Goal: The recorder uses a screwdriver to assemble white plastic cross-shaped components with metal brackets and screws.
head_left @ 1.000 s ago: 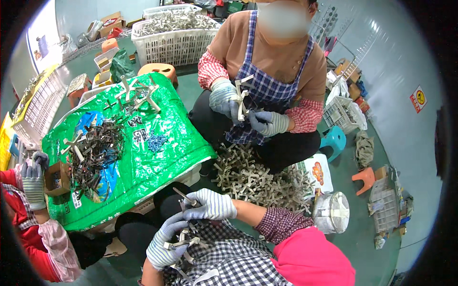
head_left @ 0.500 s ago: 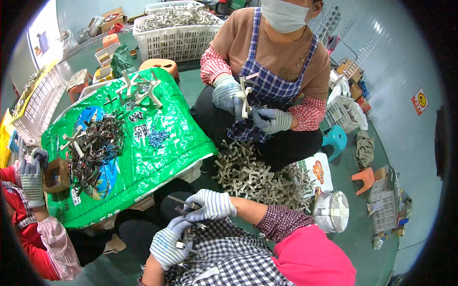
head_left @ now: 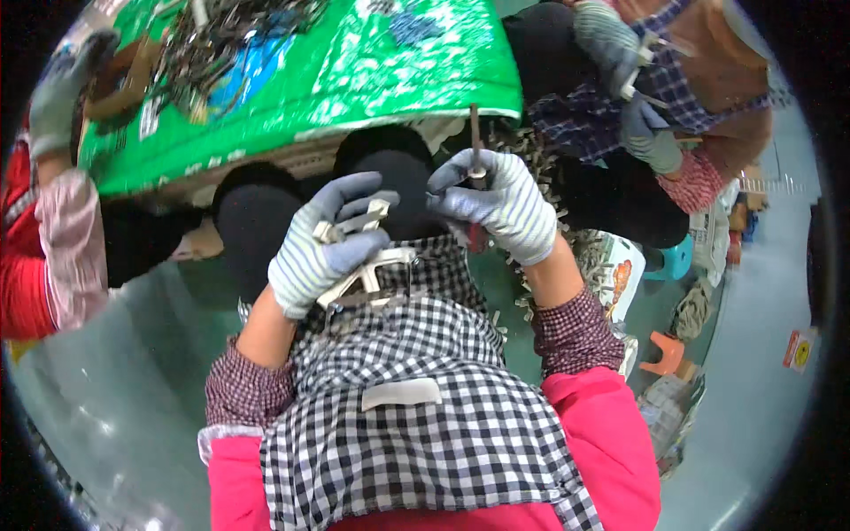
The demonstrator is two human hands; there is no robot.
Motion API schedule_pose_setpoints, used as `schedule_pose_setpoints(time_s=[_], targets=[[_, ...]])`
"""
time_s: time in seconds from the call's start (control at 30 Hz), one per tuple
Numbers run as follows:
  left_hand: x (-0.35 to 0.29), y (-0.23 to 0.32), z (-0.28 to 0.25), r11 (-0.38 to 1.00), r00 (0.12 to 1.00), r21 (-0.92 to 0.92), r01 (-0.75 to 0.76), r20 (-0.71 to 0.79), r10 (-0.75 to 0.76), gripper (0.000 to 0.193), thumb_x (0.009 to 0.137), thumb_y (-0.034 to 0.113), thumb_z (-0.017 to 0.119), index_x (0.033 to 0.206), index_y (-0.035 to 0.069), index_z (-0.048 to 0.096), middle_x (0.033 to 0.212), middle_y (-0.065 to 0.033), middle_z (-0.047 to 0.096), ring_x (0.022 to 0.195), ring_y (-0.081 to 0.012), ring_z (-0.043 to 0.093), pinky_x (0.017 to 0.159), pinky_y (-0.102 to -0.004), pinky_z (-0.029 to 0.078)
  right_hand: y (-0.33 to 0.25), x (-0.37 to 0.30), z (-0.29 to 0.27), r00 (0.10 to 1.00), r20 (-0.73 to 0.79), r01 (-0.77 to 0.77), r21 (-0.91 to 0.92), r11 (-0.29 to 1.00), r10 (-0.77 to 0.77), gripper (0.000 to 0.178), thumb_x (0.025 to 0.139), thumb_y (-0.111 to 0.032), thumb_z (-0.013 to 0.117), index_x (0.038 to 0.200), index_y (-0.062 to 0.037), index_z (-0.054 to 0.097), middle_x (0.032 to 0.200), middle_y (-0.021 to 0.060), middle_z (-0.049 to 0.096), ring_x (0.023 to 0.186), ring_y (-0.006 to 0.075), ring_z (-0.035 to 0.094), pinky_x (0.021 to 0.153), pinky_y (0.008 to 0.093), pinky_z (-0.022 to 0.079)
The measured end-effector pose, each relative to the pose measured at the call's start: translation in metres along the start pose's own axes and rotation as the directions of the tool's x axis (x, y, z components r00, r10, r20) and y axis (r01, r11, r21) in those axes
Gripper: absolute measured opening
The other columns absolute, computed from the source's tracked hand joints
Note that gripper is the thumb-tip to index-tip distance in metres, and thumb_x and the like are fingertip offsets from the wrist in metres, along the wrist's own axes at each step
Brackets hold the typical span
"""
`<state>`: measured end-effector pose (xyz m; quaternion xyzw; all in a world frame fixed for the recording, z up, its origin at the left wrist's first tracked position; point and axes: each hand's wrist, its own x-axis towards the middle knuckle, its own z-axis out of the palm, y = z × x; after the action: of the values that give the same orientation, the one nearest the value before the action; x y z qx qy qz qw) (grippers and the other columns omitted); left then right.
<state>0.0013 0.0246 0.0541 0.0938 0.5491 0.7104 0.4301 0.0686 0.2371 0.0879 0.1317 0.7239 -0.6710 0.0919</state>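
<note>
My left hand [head_left: 305, 252], in a striped glove, has its fingers curled round an off-white branched bracket [head_left: 367, 276] above my lap. Thin metal pieces show at the bracket's lower side, too blurred to name. To its right, my right hand [head_left: 518, 212], gloved alike, pinches a slim dark tool [head_left: 475, 133] with its narrow end pointing away from me. A red part [head_left: 476, 237] shows below those fingers. The two hands are apart. Beneath them lies my black-and-white checked apron [head_left: 398, 332].
A green-covered table [head_left: 381, 84] stands ahead, bearing a pile of dark metal parts [head_left: 208, 57] and small blue pieces [head_left: 413, 28]. One co-worker's glove [head_left: 57, 97] is at the left; another's [head_left: 606, 44] is at the upper right. Off-white brackets [head_left: 584, 252] cover floor to my right.
The view has swung down and to the right, so the table sits higher. My hands have drawn apart; the bracket and the dark tool now show more plainly.
</note>
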Motion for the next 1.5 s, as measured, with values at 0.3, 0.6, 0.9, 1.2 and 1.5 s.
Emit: schedule_pose_setpoints(time_s=[0.3,0.6,0.9,1.2,1.5], targets=[[-0.008,-0.013,-0.001,1.000,1.000,0.002,-0.015,0.005,0.015,0.053,0.073,0.000,0.064,0.122,0.000,0.043,0.114,-0.0139,0.056,0.096,-0.0183,0.059,0.084,-0.0314,0.050,0.025,0.005,0.022,0.988,0.154,-0.032,0.095,0.995,0.017,0.018,0.074,-0.004,0.068,0.091,0.0011,0.065,0.083,0.0051,0.066,0.077,0.0098,0.059,0.075,0.0259,0.048],[-0.008,-0.018,0.001,0.999,0.999,0.048,-0.008,0.038,0.006,0.044,0.079,0.004,0.059,0.122,0.003,0.047,0.112,-0.0095,0.057,0.096,-0.0143,0.057,0.081,-0.0278,0.049,0.029,0.007,0.022,0.989,0.146,-0.006,0.088,0.996,-0.007,0.017,0.070,0.002,0.068,0.087,0.0022,0.065,0.081,0.0067,0.066,0.076,0.0111,0.061,0.072,0.0250,0.050],[-0.007,-0.022,0.002,0.997,0.997,-0.001,-0.075,0.016,0.075,0.040,0.083,0.005,0.056,0.122,0.000,0.044,0.116,-0.0099,0.054,0.105,-0.0160,0.053,0.090,-0.0285,0.043,0.031,0.012,0.022,0.990,0.139,0.001,0.073,0.997,-0.011,0.017,0.069,0.001,0.069,0.085,0.0024,0.065,0.080,0.0059,0.065,0.075,0.0103,0.061,0.072,0.0245,0.049],[-0.006,-0.003,0.008,0.967,0.986,0.196,-0.162,0.064,0.153,0.041,0.085,0.013,0.058,0.121,-0.001,0.044,0.112,-0.0111,0.056,0.104,-0.0176,0.053,0.088,-0.0291,0.043,0.017,0.008,0.011,0.989,0.140,0.078,-0.203,0.976,-0.050,0.018,0.074,-0.011,0.070,0.090,-0.0024,0.066,0.075,0.0050,0.066,0.072,0.0079,0.059,0.068,0.0261,0.049],[-0.018,-0.030,-0.003,0.999,0.991,0.039,-0.011,0.137,0.005,0.063,0.076,0.014,0.067,0.127,-0.001,0.034,0.117,-0.0136,0.052,0.108,-0.0200,0.051,0.091,-0.0325,0.044,0.035,0.012,0.023,0.960,0.278,0.008,-0.144,0.989,0.033,0.021,0.075,-0.014,0.069,0.091,-0.0007,0.066,0.082,0.0074,0.067,0.077,0.0112,0.062,0.071,0.0264,0.049]])
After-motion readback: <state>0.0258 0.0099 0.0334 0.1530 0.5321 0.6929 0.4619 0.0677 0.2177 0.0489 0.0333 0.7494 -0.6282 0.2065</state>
